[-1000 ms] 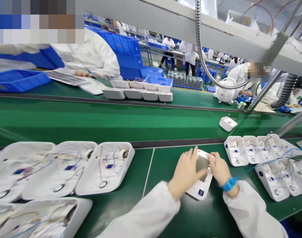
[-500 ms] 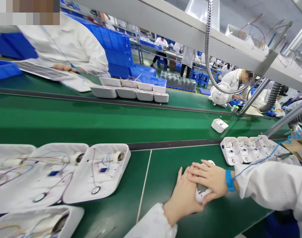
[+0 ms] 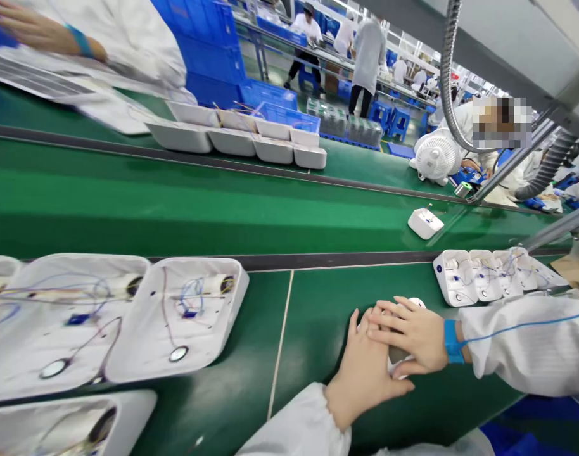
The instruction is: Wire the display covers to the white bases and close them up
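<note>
Head view showed the green surface (image 3: 318, 297) running across the whole scene, with a row of open white housings (image 3: 175, 316) holding wires at the left and a smaller row of housings (image 3: 484, 278) at the right. Near the front edge lay a white device (image 3: 398, 364), almost wholly covered. The left hand (image 3: 365, 373) lay flat on it, fingers stretched out, with no closed grip. The right hand (image 3: 413, 335), a blue wrist strap (image 3: 451, 342) behind it, pressed flat across the left, fingers open, thumb under the device's edge.
</note>
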`<move>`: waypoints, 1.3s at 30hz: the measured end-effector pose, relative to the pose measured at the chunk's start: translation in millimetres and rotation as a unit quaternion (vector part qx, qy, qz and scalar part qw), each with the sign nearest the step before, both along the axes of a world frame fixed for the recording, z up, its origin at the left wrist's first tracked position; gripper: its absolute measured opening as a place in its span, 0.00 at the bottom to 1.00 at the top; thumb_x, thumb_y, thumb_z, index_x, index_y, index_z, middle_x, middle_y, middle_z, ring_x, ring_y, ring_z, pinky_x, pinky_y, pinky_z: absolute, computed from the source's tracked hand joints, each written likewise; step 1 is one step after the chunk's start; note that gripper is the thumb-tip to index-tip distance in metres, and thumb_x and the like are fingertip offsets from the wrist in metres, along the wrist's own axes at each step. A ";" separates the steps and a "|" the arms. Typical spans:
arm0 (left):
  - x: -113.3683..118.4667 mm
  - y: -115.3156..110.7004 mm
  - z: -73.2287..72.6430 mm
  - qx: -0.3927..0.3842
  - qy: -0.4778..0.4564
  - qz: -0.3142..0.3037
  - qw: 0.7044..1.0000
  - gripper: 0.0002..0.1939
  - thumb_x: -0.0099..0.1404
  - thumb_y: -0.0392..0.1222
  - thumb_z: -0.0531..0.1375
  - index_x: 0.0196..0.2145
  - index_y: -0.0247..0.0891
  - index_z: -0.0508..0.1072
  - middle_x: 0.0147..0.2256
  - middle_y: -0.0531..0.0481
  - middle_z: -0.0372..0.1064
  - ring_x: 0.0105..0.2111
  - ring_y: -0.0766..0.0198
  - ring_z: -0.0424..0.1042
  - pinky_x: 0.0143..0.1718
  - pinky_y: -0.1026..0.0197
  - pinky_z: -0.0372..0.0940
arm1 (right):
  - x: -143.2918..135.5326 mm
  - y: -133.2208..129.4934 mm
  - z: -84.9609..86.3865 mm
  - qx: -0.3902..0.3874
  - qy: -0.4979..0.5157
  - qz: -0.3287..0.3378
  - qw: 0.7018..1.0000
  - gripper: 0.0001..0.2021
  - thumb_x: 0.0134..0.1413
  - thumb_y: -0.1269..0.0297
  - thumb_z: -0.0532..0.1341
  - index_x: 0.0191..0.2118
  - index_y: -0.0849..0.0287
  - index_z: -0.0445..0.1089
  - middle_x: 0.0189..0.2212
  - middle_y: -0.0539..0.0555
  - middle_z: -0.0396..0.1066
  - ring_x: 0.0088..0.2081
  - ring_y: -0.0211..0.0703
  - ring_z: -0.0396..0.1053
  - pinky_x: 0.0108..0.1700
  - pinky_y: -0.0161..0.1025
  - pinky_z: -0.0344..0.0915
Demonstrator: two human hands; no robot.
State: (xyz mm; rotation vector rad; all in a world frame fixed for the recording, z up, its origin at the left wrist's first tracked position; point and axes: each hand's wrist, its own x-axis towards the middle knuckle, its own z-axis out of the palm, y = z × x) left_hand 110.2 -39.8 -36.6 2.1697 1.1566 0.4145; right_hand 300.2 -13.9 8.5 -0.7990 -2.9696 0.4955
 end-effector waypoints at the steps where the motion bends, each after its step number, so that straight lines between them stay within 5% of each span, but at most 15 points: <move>1: 0.6 0.0 1.6 0.005 0.002 0.001 1.000 0.59 0.44 0.61 0.70 0.70 0.44 0.55 0.70 0.39 0.48 0.69 0.36 0.47 0.69 0.28 0.33 | -0.4 1.3 1.5 -0.004 0.003 -0.001 1.000 0.38 0.61 0.41 0.59 0.71 0.55 0.55 0.70 0.61 0.51 0.72 0.61 0.42 0.70 0.63 0.37; 6: 0.2 -1.1 2.1 0.056 0.011 0.004 0.998 0.53 0.44 0.56 0.69 0.65 0.34 0.63 0.65 0.34 0.57 0.67 0.36 0.52 0.69 0.31 0.39 | -13.6 21.6 15.0 -0.025 0.006 -0.033 0.999 0.41 0.59 0.41 0.61 0.71 0.58 0.54 0.69 0.65 0.51 0.72 0.61 0.44 0.69 0.63 0.43; 14: -1.2 -1.2 -7.2 0.077 0.010 -0.012 0.997 0.55 0.40 0.56 0.71 0.64 0.33 0.62 0.64 0.33 0.57 0.66 0.35 0.51 0.68 0.32 0.42 | -30.3 35.8 14.3 -0.036 0.026 -0.068 0.997 0.45 0.57 0.37 0.60 0.73 0.55 0.50 0.71 0.64 0.48 0.72 0.64 0.43 0.68 0.66 0.43; 25: 0.0 0.5 7.2 0.104 0.011 -0.004 0.994 0.53 0.45 0.58 0.69 0.64 0.36 0.60 0.62 0.36 0.58 0.63 0.39 0.56 0.65 0.34 0.48 | -29.5 44.6 25.3 -0.096 -0.021 -0.104 0.990 0.43 0.61 0.39 0.57 0.73 0.56 0.46 0.71 0.62 0.45 0.71 0.61 0.47 0.65 0.61 0.56; 33: 0.2 -3.3 -1.7 0.122 0.000 0.017 0.992 0.53 0.42 0.58 0.70 0.63 0.37 0.62 0.62 0.36 0.57 0.63 0.39 0.56 0.65 0.36 0.49 | -32.1 45.2 23.8 -0.060 -0.020 -0.077 0.995 0.46 0.60 0.38 0.58 0.74 0.58 0.43 0.72 0.63 0.45 0.73 0.59 0.41 0.69 0.58 0.49; 36: 1.1 -3.9 -6.4 0.136 0.002 0.038 0.990 0.53 0.41 0.60 0.71 0.62 0.37 0.63 0.62 0.35 0.56 0.62 0.39 0.57 0.63 0.37 0.53 | -34.5 50.1 23.6 -0.059 -0.020 -0.094 0.994 0.44 0.61 0.40 0.58 0.74 0.58 0.45 0.71 0.64 0.47 0.71 0.60 0.46 0.67 0.58 0.52; 39: 2.6 -4.2 -15.5 0.182 -0.010 0.038 0.982 0.53 0.42 0.60 0.70 0.62 0.33 0.63 0.60 0.32 0.60 0.61 0.38 0.59 0.63 0.37 0.54 | -31.9 51.1 19.4 -0.051 0.034 -0.145 0.987 0.37 0.62 0.45 0.58 0.70 0.59 0.55 0.65 0.64 0.60 0.66 0.58 0.59 0.62 0.56 0.61</move>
